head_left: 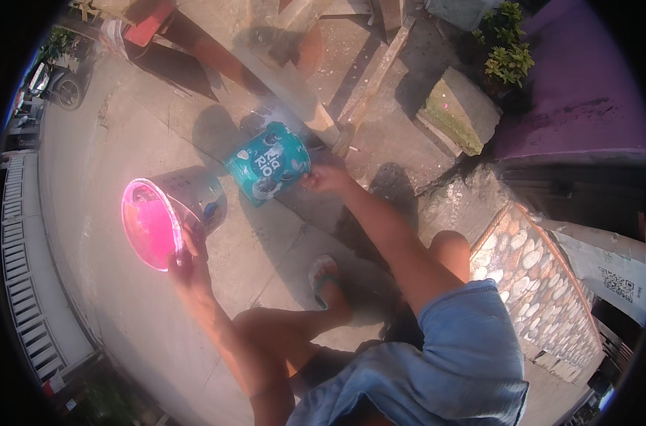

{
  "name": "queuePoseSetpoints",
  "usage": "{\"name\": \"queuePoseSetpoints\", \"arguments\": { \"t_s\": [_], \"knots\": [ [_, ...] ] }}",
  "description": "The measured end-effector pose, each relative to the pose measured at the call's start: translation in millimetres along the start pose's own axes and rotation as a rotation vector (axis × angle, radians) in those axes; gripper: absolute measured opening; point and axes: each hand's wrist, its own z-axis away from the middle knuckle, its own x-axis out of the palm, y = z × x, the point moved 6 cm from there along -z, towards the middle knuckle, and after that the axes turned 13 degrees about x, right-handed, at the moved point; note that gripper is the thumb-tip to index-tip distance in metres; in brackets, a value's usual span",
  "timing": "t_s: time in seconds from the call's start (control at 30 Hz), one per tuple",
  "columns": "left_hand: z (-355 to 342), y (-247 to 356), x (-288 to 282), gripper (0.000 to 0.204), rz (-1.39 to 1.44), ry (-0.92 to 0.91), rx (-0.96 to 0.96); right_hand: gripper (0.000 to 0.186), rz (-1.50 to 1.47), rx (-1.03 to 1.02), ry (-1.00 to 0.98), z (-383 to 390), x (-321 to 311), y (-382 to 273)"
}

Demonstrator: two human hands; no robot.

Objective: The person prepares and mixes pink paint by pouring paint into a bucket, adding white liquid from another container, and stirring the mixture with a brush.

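Note:
My left hand (pixel 189 252) grips the rim of a pale bucket (pixel 195 192) tipped on its side, its mouth facing left and showing a bright pink inside. My right hand (pixel 326 177) holds a teal container (pixel 259 163) with printed decoration by its lower right edge, just right of the bucket and held tilted. Both are above the grey concrete ground (pixel 102 234). My sandaled foot (pixel 326 284) rests on the concrete below them.
Boards (pixel 376 78) and a mossy slab (pixel 458 113) lie ahead, beside a plant (pixel 507 50) and purple wall (pixel 578 99). A pebbled ledge (pixel 529 277) is at my right. A grating (pixel 28 277) runs along the left; a parked motorbike (pixel 60 89) stands beyond.

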Motion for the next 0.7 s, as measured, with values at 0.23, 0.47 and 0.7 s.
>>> {"name": "queuePoseSetpoints", "arguments": {
  "t_s": [0.23,0.47,0.7],
  "knots": [
    [-5,1,-5,0.056,-0.013,0.031,0.01,0.022,0.531,-0.381,0.847,74,-32,22],
    [15,-19,-3,0.048,-0.099,0.022,-0.005,0.061,1.371,-0.591,1.3,263,-6,99],
    [36,-64,-22,0.05,-0.469,-0.069,-0.059,0.063,0.906,-1.099,1.378,440,-27,178]
  ]
}}
